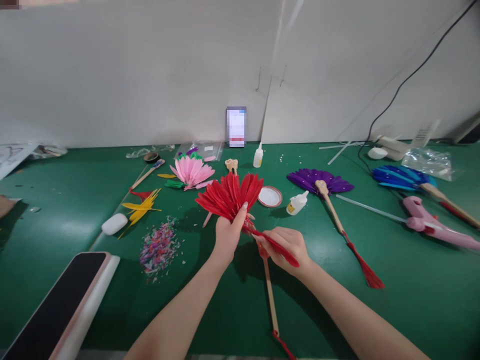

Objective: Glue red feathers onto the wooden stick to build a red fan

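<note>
Red feathers (230, 195) spread out in a fan shape above my left hand (229, 232), whose fingers and thumb pinch them at the base. My right hand (287, 245) is closed on a single red feather (279, 248), its thin end pointing at the base of the bunch. Beneath the hands lies a wooden fan handle (270, 295) with a red tassel (284, 346) at its lower end; whether it touches the bunch is hidden. Just beyond the feathers are a round white lid (270, 196) and a small glue bottle (297, 203).
A purple feather fan (320, 181), a blue feather fan (403, 177) and a pink glue gun (425, 222) lie on the right. Pink feathers (192, 172), yellow feathers (142, 207), coloured scraps (160, 248) and a large phone-like device (63, 305) are on the left.
</note>
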